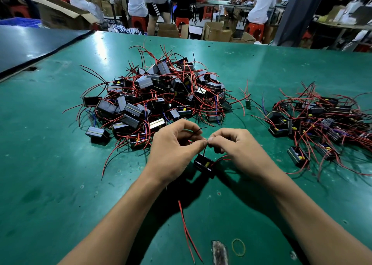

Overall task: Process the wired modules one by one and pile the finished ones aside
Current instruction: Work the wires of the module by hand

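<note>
Pinching one black wire [196,131], left hand [174,149] and right hand [238,149], fingertips touching, module [203,164] just beneath.

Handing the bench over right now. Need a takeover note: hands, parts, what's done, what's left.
Left hand: pinches the black wire of one module.
Right hand: pinches the same wire where the fingertips meet.
The module is just below the hands, over the table.
Big pile, centre: probably not yet done.
Smaller pile, right: probably finished.
Left to do: finish this module, put it aside, take the next.
</note>
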{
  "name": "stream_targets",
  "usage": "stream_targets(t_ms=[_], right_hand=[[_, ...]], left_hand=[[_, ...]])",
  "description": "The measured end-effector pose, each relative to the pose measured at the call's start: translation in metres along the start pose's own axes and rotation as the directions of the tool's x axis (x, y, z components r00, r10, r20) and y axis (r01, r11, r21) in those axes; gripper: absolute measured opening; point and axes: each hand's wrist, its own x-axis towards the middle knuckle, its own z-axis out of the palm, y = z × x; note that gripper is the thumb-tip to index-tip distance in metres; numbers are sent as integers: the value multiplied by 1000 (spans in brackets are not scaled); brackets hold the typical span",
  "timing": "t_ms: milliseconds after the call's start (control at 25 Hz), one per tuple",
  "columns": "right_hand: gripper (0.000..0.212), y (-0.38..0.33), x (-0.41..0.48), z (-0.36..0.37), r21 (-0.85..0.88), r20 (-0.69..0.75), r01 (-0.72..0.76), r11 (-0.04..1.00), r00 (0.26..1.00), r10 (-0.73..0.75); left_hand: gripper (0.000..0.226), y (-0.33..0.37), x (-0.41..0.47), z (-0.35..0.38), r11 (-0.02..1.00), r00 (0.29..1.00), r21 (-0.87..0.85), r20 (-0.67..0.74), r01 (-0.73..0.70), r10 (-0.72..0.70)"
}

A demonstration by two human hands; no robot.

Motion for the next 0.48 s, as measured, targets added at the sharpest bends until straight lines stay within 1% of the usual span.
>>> stream_targets(t_ms=[40,80,160,240,280,360,480], right_hand=[[16,0,-1,-2,-15,14,31,999,999,-30],[12,1,-3,-4,-62,4,90,994,996,-90],[4,3,-4,-9,-206,-51,248,947,963,-263],[18,7,-3,-10,-330,-64,395,857,897,-438],[20,10,-2,-9,-376,-57,446,812,864,-501],[14,14,0,-7,-446,-44,511,735,808,-588],[11,19,1,-8,-488,-23,558,671,760,-649]], left_hand=[[21,-1,1,-1,1000,1000,-5,-7,17,-17],[21,-2,2,-2,999,999,-15,-14,40,-40],[22,-3,3,-4,995,996,-41,-15,90,-90],[23,-2,4,-5,988,991,-71,7,134,-134],[24,-2,4,-5,985,988,-86,22,153,-151],[24,-1,4,-5,978,984,-111,51,175,-170],[22,1,4,-6,973,981,-134,75,188,-179]])
